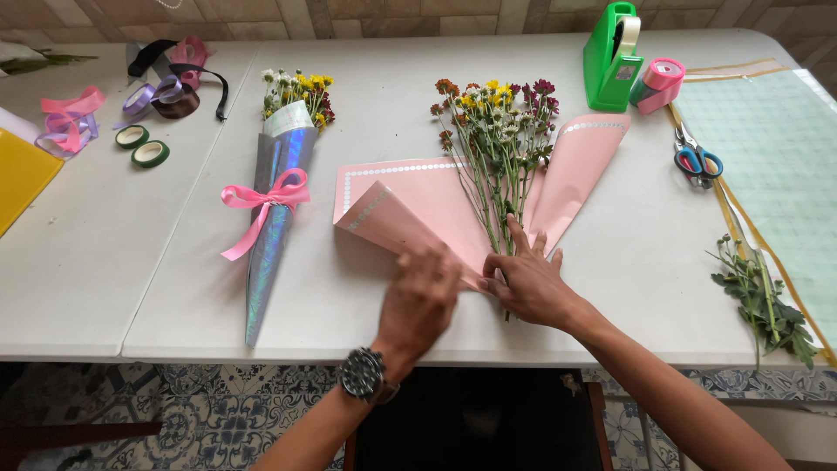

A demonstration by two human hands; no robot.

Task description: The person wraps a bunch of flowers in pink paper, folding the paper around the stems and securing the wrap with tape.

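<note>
Closest to the camera, the left hand (420, 296), with a dark wristwatch (363, 373) on its wrist, is blurred, fingers curled loosely on the lower edge of the pink wrapping paper (410, 205); whether it pinches the sheet cannot be told. Just beside it the right hand (527, 281) lies flat with fingers spread wide, pressing the flower stems and the paper down where the folds meet. From under those fingers the bunch of small mixed flowers (497, 122) runs away up the table, heads clear of the paper. One pink flap is folded in on the left, another stands out to the right, so the wrap looks only partly formed: the cone is not closed and no ribbon is on it. A finished bouquet in silver paper (275, 205), tied with a pink bow, lies to the left. Farther out are ribbon rolls (144, 146), a green tape dispenser (613, 57), scissors (696, 161), and a leafy sprig (763, 301) on the white table (78, 262).
</note>
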